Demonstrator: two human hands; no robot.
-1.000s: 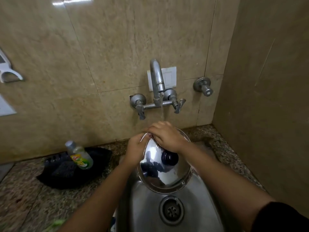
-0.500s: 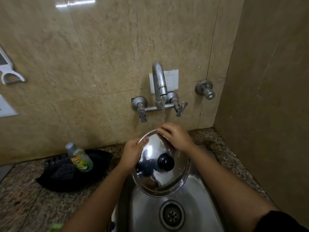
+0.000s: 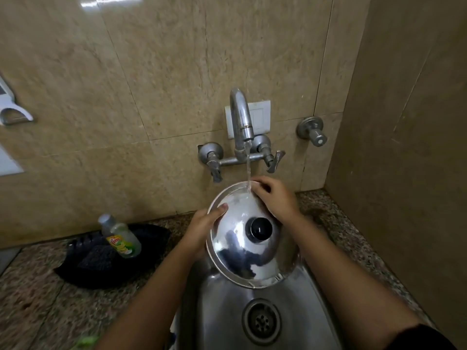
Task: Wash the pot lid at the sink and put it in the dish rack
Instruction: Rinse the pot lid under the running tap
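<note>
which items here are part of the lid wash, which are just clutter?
In use: pot lid, left hand and right hand on its rim, tap running onto it, sink.

Lying about: soap bottle, black tray under it, wall valve, white holder.

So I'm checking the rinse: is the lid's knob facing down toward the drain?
No, the steel pot lid is held with its black knob facing up toward the camera, under the water stream.

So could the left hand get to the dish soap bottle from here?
Probably yes. The dish soap bottle stands on the counter to the left of the left hand, with nothing between them, but that hand would first have to release the pot lid.
</note>
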